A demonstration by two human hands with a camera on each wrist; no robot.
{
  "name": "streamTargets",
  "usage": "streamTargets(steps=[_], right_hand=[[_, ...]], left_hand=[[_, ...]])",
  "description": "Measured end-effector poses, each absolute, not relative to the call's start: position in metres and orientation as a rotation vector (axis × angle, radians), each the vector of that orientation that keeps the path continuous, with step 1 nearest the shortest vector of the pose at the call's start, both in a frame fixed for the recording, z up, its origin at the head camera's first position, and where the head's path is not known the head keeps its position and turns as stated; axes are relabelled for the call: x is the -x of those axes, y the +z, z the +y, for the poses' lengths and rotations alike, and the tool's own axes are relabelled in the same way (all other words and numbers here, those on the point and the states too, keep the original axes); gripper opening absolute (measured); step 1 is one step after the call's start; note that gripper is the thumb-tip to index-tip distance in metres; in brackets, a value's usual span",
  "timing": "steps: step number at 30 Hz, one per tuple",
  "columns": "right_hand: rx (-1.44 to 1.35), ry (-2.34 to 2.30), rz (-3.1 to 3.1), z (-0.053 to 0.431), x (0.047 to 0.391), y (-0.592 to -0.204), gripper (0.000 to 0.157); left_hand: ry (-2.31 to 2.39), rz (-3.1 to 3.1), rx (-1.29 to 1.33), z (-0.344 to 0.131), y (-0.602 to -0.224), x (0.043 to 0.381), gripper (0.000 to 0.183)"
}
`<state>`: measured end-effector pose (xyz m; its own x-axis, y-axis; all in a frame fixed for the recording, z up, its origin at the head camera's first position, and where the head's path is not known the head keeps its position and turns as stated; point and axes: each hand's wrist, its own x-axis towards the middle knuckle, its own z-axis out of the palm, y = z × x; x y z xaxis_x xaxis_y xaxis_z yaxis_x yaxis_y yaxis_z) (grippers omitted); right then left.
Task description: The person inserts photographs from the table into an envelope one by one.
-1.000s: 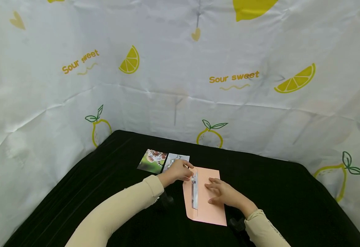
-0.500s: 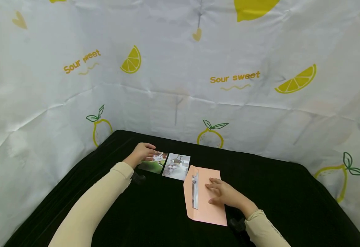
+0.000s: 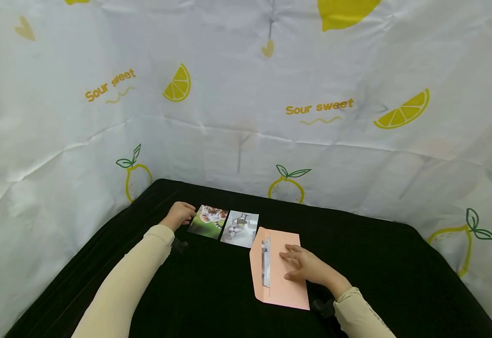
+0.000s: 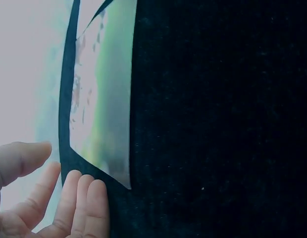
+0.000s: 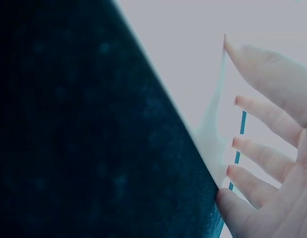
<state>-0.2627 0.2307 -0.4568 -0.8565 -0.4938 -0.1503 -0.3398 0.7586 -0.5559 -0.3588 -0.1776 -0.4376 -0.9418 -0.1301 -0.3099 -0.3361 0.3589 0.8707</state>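
My left hand (image 3: 178,214) is at the left edge of a tiger photo (image 3: 205,228), its fingers extended. In the left wrist view, the fingertips (image 4: 96,191) lie just short of the photo's near edge, and nothing is between thumb and fingers. A second photo, greyish white (image 3: 240,229), lies flat to the right of the tiger one. My right hand (image 3: 306,266) rests on a pink envelope (image 3: 285,293) with its fingers spread. The envelope's flap is unfolded to the left, and a greyish picture (image 3: 266,263) shows in its opening.
A black cloth (image 3: 212,291) covers the table. Behind it hangs a white curtain (image 3: 229,84) printed with lemons and lettering. Dark wrist cameras sit under both wrists.
My left hand has moved from the envelope's flap leftward, passing over the tiger photo to its left edge, uncovering both photos. The right hand and envelope have stayed put.
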Motion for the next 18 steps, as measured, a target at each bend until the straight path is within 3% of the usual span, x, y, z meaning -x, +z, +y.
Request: streamTargets(steps=[18], right_hand=[[0.661,-0.765,2.662,0.233,0.265,-0.46,0.064]], left_hand=[[1.198,2.776,0.369,-0.163,-0.448,0.359,0.039]])
